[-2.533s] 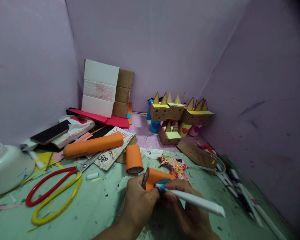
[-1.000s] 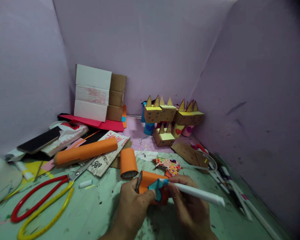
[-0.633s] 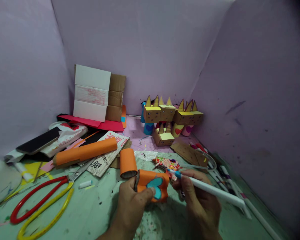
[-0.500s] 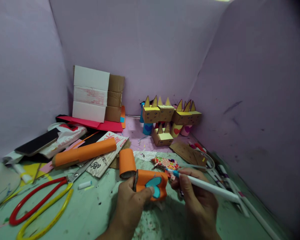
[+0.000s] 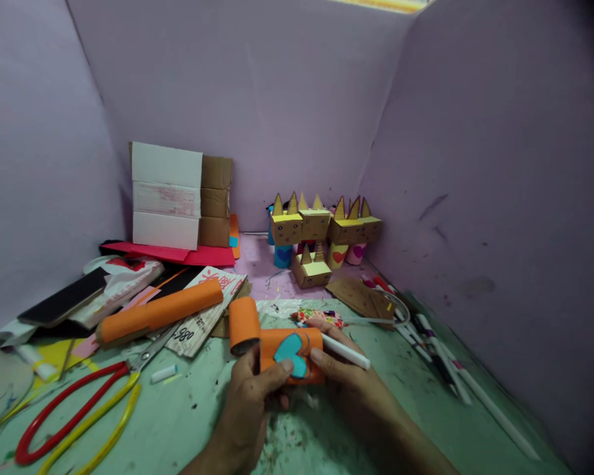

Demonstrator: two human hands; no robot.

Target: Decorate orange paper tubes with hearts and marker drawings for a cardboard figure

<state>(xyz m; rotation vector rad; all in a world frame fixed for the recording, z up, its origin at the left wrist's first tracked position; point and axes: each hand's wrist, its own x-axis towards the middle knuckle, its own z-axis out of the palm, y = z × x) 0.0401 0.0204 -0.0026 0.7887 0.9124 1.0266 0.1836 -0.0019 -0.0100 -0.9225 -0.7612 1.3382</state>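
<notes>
My left hand [image 5: 250, 396] is closed round the left end of an orange paper tube [image 5: 270, 338], its thumb pressing on a blue paper heart [image 5: 288, 349] laid on the tube. Part of a drawn heart outline shows beside the blue heart. My right hand [image 5: 346, 369] grips the tube's right end with its thumb on the front. A white marker [image 5: 346, 349] lies across that same hand, held between the fingers; its tip is hidden. Just behind my left hand stands a second orange tube [image 5: 244, 323]. A marker cap [image 5: 164, 374] rests on the table to the left.
Scissors [image 5: 129, 369] with red and yellow handles lie at left, near a long orange roll [image 5: 163, 311]. Cardboard animal figures [image 5: 314, 270] stand at the back. Several markers [image 5: 450, 369] lie along the right wall. A folded cardboard piece [image 5: 165, 191] leans at the back left.
The marker has swung from pointing at the heart to lying back in my right hand. My right hand has come in onto the tube, and the tube is turned flatter toward me.
</notes>
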